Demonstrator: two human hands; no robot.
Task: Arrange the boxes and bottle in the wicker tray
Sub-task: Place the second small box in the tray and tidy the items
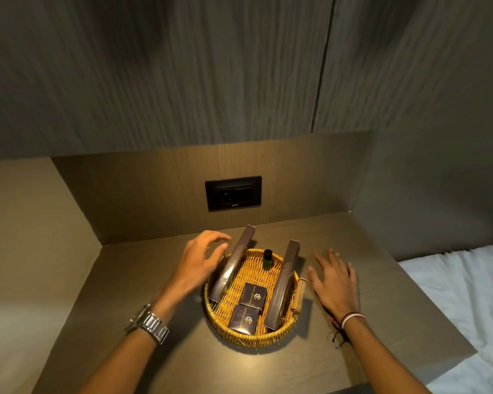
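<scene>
A round wicker tray [241,335] sits on the dark wooden shelf. Two long dark boxes lean on its rim: the left long box [232,263] and the right long box [283,282]. Between them, at the back, a small dark green bottle [267,259] stands upright. Two small square boxes lie at the front, the upper one [253,295] partly over the lower one [244,319]. My left hand [201,260] hovers just left of the left long box with fingers spread, holding nothing. My right hand [335,282] is open, palm down, to the right of the tray's wooden handle [299,295].
A black wall socket [233,192] is set in the back panel above the shelf. Wood panels close the shelf at the back and the left. A bed with a white sheet [467,302] lies to the right of the shelf edge.
</scene>
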